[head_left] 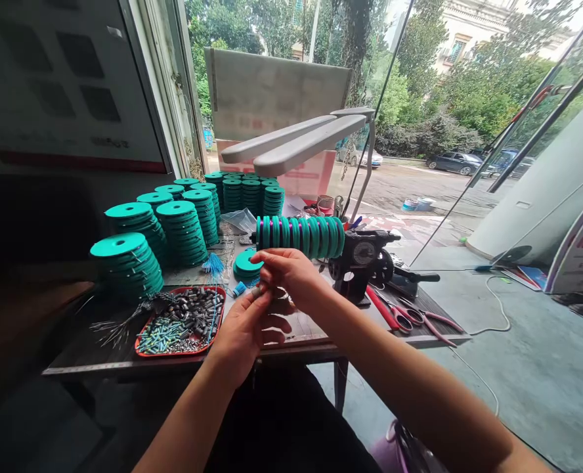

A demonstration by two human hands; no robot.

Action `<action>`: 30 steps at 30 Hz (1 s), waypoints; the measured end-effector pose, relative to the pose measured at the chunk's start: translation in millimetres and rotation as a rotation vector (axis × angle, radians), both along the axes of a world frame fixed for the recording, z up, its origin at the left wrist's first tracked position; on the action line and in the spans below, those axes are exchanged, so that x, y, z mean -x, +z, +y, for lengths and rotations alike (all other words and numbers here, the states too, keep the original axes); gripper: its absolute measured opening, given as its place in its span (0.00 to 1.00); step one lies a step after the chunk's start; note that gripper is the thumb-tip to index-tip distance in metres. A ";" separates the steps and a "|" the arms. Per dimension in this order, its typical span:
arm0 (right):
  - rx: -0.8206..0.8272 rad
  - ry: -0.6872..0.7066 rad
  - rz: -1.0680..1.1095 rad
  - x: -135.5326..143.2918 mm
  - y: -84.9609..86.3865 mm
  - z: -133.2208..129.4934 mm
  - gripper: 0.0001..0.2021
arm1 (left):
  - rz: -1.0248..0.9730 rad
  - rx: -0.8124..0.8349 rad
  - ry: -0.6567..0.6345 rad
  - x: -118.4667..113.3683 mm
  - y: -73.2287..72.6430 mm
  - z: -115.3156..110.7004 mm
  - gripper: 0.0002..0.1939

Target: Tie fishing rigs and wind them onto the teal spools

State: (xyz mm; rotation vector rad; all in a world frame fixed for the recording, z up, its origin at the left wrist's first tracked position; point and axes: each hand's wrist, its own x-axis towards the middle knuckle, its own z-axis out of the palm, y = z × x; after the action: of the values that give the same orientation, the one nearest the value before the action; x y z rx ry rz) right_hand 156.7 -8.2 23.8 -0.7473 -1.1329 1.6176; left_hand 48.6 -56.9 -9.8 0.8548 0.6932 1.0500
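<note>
My left hand (pixel 245 328) is closed at thumb and forefinger, its other fingers curled loosely, with a small dull grey piece (pixel 257 292) at the pinch. Just above, my right hand (pixel 294 276) has its fingertips pressed together; whatever thin thing lies in them is too small to make out. Behind the hands is a flat green foam spool (pixel 245 266) with a blue tag (pixel 239 289). A row of green spools (pixel 301 236) sits on the shaft of a black hand-crank winder (pixel 363 256). A red-rimmed tray (pixel 173 354) left of my hands holds grey weights and small blue-green tubes.
Stacks of green spools (pixel 180 230) fill the table's left and back. Right of the winder lie scissors (pixel 404 317) and pink-handled pliers (pixel 439 328). A white lamp (pixel 311 138) overhangs the table. Wire strands (pixel 117 328) lie left of the tray.
</note>
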 end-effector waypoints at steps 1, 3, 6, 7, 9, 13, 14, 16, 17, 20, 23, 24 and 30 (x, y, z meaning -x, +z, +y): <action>-0.005 -0.003 -0.002 0.1 0.5 -0.3 0.07 | 0.011 -0.011 0.020 -1.2 0.1 0.0 0.08; -0.012 -0.005 -0.003 0.7 1.5 -0.9 0.06 | 0.037 -0.030 0.052 -3.0 -0.9 -0.6 0.08; -0.015 -0.002 -0.001 1.9 1.7 -1.6 0.07 | 0.071 -0.032 0.068 -5.5 -1.9 -2.7 0.10; -0.019 -0.003 0.002 2.3 1.4 -1.6 0.08 | 0.075 -0.028 0.070 -6.4 -1.6 -3.8 0.10; -0.027 -0.012 0.012 3.1 0.7 -1.4 0.09 | 0.067 -0.020 0.082 -8.4 -0.8 -7.5 0.09; -0.033 -0.044 0.001 3.7 0.7 -0.7 0.10 | 0.053 0.028 0.064 -10.7 -3.4 -23.0 0.09; -0.033 -0.048 -0.006 3.7 1.0 -0.7 0.10 | 0.050 0.052 0.054 -10.4 -5.2 -27.7 0.09; -0.037 -0.050 -0.015 3.5 1.7 -0.9 0.09 | 0.039 0.107 0.045 -8.9 -9.1 -36.2 0.09; -0.038 -0.049 -0.017 3.4 1.8 -1.0 0.09 | 0.028 0.139 0.044 -7.9 -10.7 -39.4 0.09; -0.032 -0.050 -0.024 3.3 1.3 -1.1 0.09 | -0.026 0.242 0.023 -5.5 -12.6 -44.1 0.07; -0.029 -0.041 -0.026 3.0 0.2 -0.8 0.09 | -0.075 0.299 0.014 -4.5 -11.6 -44.9 0.07; -0.030 -0.036 -0.023 3.0 -0.1 -0.8 0.08 | -0.081 0.303 0.020 -4.3 -11.3 -45.2 0.07; -0.034 -0.044 -0.017 3.7 -0.8 -0.5 0.07 | -0.071 0.338 0.030 -2.9 -12.6 -50.5 0.07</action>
State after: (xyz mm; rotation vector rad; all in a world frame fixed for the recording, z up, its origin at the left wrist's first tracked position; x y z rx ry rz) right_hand 153.0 -8.7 23.0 -0.7601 -1.1460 1.5540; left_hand 51.4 -107.5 -22.4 0.5146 0.7978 0.9510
